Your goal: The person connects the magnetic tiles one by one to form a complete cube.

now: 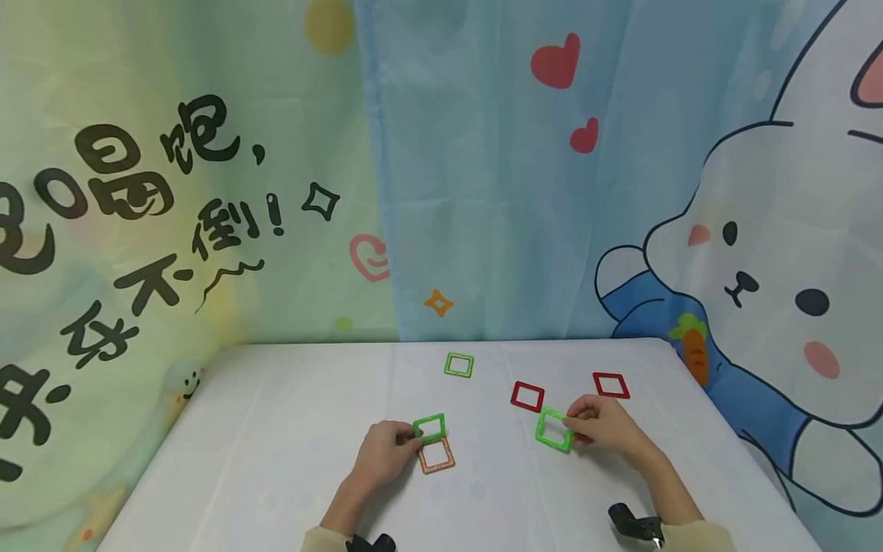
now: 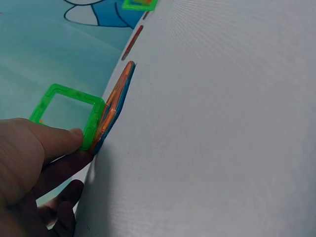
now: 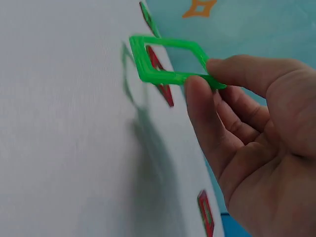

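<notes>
My left hand (image 1: 382, 452) pinches a green square frame (image 1: 431, 418) between thumb and finger. This frame is tilted up, its lower edge right at the top edge of an orange square frame (image 1: 438, 467). In the left wrist view the orange frame (image 2: 121, 91) also leans, with a blue edge along its underside. My right hand (image 1: 610, 429) holds a second green square frame (image 1: 540, 426) by one side, thumb and fingertips on its edge. Seen from the right wrist, that green frame (image 3: 140, 59) is above the table and casts a shadow on it.
One red square frame (image 1: 514, 393) lies just behind the right hand's green frame, and another red frame (image 1: 608, 375) is farther right. A third green frame (image 1: 459, 355) lies near the back of the white table (image 1: 276, 429). A printed curtain (image 1: 483, 192) hangs behind.
</notes>
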A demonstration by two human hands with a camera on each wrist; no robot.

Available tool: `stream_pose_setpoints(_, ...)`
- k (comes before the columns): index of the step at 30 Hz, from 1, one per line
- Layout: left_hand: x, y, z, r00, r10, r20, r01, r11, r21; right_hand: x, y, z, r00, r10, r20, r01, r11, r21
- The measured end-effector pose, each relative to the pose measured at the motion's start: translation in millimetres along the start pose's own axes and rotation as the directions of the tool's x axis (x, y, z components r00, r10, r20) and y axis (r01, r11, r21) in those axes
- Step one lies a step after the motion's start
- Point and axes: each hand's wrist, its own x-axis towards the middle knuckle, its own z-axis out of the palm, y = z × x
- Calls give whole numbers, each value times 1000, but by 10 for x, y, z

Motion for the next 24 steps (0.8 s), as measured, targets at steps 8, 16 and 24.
stream_pose_setpoints(8, -27, -34, 25, 1000, -9, 3, 9, 1000, 0, -120, -172, 173, 993, -88, 77, 80, 992, 99)
stream_pose_setpoints(16, -1, -22, -7, 1000, 24, -6, -24, 1000, 15, -159, -378, 476, 983, -181, -34, 183, 981, 65)
stream_pose_setpoints(24, -16, -4, -23, 999, 48, 13, -49, 999, 24, -174, -566, 860, 949, -238, -208, 247, 969, 16)
